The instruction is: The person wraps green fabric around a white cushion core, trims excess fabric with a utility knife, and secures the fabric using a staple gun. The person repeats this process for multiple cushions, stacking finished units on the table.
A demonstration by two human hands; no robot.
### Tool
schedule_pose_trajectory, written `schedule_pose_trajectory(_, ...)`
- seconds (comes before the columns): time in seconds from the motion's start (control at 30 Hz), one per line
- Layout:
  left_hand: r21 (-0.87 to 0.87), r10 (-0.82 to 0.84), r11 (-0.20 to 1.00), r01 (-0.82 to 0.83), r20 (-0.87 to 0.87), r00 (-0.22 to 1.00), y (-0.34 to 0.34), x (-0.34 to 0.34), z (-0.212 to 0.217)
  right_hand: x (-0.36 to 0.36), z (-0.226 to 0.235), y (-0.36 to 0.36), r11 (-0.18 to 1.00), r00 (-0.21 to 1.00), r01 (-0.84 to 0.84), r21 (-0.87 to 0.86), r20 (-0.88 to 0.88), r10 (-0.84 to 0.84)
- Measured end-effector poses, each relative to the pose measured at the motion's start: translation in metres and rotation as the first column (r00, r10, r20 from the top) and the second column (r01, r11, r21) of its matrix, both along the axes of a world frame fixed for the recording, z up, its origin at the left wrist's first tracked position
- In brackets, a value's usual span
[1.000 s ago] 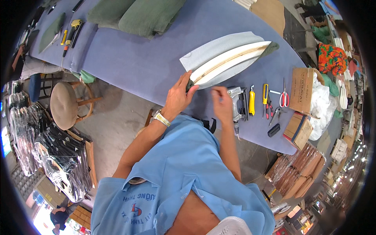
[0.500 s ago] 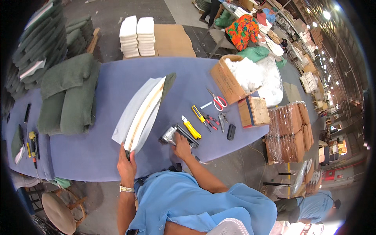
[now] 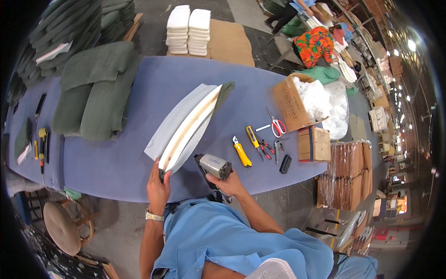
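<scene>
My left hand [image 3: 159, 189] grips the near end of a curved padded piece [image 3: 189, 129], its thumb and fingers closed around the tip. The piece stands on edge, with a white layer, a tan strip along the middle, pale grey fabric [image 3: 179, 109] at its sides and dark green cloth [image 3: 225, 93] at the far end. In my right hand [image 3: 228, 183] is a grey and black staple gun [image 3: 213, 163], held by its handle just right of the piece's near end. The gun and the piece appear to be apart.
On the blue table [image 3: 116, 174], right of the gun, lie a yellow utility knife [image 3: 241, 154], a yellow screwdriver [image 3: 252, 137], red-handled scissors [image 3: 278, 126] and pliers [image 3: 266, 148]. A carton of white stuffing [image 3: 288, 104] stands behind them. Folded green cushions [image 3: 95, 93] lie at left.
My right hand has taken up the staple gun from the table and turned it. The view has shifted, and the padded piece stays in my left hand at much the same tilt.
</scene>
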State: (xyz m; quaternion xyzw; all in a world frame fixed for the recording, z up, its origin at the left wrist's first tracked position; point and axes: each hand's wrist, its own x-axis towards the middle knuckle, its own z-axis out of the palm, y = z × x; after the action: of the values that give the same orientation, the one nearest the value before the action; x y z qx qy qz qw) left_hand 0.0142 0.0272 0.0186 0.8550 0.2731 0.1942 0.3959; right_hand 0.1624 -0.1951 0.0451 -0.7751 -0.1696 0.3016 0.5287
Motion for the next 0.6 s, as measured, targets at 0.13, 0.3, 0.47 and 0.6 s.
schedule_pose_trajectory(0.13,0.005,0.044,0.999,-0.045,0.053,0.998,-0.005,-0.003,-0.011,-0.006,0.023,0.016,0.974,0.919,-0.224,0.041,0.342,0.197)
schedule_pose_trajectory(0.3,0.055,0.109,0.992,-0.114,0.078,0.991,-0.016,-0.005,-0.001,-0.03,0.04,0.017,0.985,0.983,-0.171,0.02,-0.06,0.172)
schedule_pose_trajectory(0.47,0.052,0.108,0.993,-0.11,0.05,0.993,-0.02,-0.006,-0.008,-0.033,0.033,0.035,0.967,0.966,-0.244,-0.08,0.071,0.249)
schedule_pose_trajectory(0.6,-0.005,0.083,0.997,-0.083,0.053,0.995,-0.022,-0.008,-0.005,-0.035,0.037,0.046,0.961,0.966,-0.256,-0.104,-0.013,0.256)
